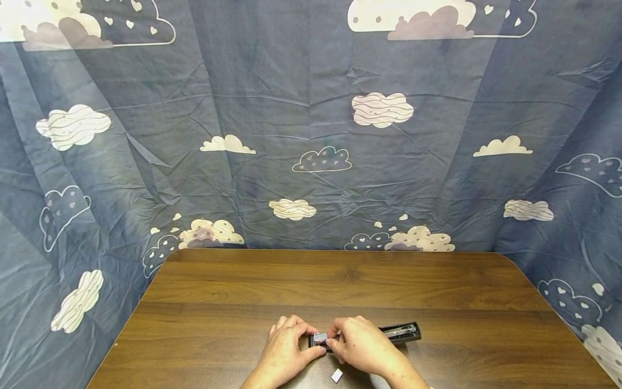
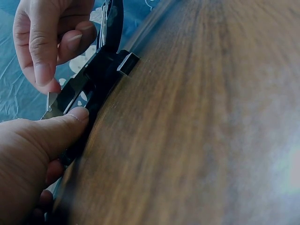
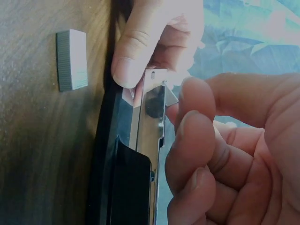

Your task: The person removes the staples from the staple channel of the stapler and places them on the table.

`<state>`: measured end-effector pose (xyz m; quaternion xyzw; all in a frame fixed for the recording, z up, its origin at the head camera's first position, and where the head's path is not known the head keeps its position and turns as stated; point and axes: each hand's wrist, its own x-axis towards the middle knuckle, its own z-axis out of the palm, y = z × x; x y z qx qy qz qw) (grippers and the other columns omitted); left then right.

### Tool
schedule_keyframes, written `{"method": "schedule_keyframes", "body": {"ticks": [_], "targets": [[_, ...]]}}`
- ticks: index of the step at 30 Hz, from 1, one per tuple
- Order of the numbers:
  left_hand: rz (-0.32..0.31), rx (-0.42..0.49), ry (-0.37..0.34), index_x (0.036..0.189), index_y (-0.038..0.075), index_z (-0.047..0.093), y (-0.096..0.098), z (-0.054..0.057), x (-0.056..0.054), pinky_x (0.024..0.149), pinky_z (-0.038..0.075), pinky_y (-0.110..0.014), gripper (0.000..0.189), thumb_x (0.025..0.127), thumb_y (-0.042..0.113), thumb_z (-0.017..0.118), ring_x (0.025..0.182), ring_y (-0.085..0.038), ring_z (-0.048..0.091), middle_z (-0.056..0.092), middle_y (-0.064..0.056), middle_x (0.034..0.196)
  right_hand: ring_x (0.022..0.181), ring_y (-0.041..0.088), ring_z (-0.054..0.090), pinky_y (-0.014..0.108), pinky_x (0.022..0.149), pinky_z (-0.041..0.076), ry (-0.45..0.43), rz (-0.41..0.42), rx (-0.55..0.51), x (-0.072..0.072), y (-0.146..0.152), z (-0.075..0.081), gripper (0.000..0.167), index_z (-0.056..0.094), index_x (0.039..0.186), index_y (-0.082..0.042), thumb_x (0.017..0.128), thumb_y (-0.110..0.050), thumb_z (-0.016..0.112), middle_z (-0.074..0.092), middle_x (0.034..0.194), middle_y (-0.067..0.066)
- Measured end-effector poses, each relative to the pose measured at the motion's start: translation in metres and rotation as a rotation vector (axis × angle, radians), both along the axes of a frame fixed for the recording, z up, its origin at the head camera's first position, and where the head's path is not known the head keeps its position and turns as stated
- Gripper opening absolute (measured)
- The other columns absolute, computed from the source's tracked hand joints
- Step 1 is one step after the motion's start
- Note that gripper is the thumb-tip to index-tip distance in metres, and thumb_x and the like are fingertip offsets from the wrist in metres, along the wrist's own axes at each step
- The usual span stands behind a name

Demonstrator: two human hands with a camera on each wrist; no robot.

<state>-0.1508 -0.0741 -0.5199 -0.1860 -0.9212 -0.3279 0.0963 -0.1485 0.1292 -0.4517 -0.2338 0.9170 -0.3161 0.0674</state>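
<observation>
A black stapler point(image 1: 399, 333) lies opened out on the table, its metal channel point(image 3: 151, 115) exposed. My left hand point(image 1: 288, 350) grips the stapler's left end, thumb on the near side and fingers on the far side. Over the channel, my right hand point(image 1: 362, 346) has thumb and index finger close together at a small silvery metal piece point(image 3: 171, 95), which they appear to pinch. Whether that piece belongs to the stapler I cannot tell. A short strip of staples point(image 1: 337, 375) rests on the table in front of the stapler.
The brown wood-grain table point(image 1: 218, 292) has rounded far corners. Behind it and at both sides hangs a dark blue curtain point(image 1: 272, 119) with a cloud pattern.
</observation>
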Motion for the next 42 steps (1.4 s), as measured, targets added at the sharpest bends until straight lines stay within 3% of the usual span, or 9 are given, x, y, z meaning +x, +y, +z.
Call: {"method": "schedule_keyframes", "body": {"ticks": [15, 22, 34, 42], "targets": [[0.001, -0.007, 0.051, 0.096, 0.031, 0.075, 0.0, -0.001, -0.001, 0.08, 0.039, -0.034, 0.028, 0.076, 0.049, 0.085, 0.09, -0.005, 0.051, 0.063, 0.018, 0.094, 0.043, -0.007, 0.046, 0.019, 0.048, 0.037, 0.047, -0.023, 0.01, -0.002, -0.005, -0.006, 0.012, 0.07, 0.082, -0.019, 0.094, -0.022, 0.07, 0.056, 0.049, -0.021], [-0.002, -0.006, 0.037, 0.097, 0.031, 0.075, 0.0, -0.001, -0.002, 0.08, 0.039, -0.033, 0.029, 0.077, 0.049, 0.084, 0.089, -0.004, 0.05, 0.062, 0.018, 0.093, 0.046, -0.004, 0.045, 0.02, 0.051, 0.034, 0.072, -0.057, 0.018, -0.002, -0.007, -0.006, 0.014, 0.071, 0.081, -0.021, 0.095, -0.025, 0.07, 0.055, 0.048, -0.022], [0.007, -0.006, 0.029, 0.098, 0.032, 0.076, 0.002, 0.001, -0.001, 0.082, 0.038, -0.032, 0.029, 0.075, 0.047, 0.085, 0.09, -0.005, 0.05, 0.062, 0.018, 0.093, 0.045, -0.006, 0.048, 0.02, 0.049, 0.036, 0.083, -0.079, -0.019, -0.006, 0.004, 0.006, 0.013, 0.07, 0.079, -0.019, 0.092, -0.017, 0.07, 0.057, 0.05, -0.021], [0.018, -0.022, 0.067, 0.097, 0.029, 0.076, 0.002, 0.0, 0.001, 0.08, 0.039, -0.032, 0.029, 0.074, 0.044, 0.086, 0.088, -0.005, 0.05, 0.064, 0.016, 0.094, 0.041, -0.007, 0.045, 0.02, 0.045, 0.037, -0.033, 0.037, -0.047, -0.002, 0.009, 0.011, 0.017, 0.066, 0.072, -0.021, 0.087, -0.015, 0.07, 0.054, 0.048, -0.018]]}}
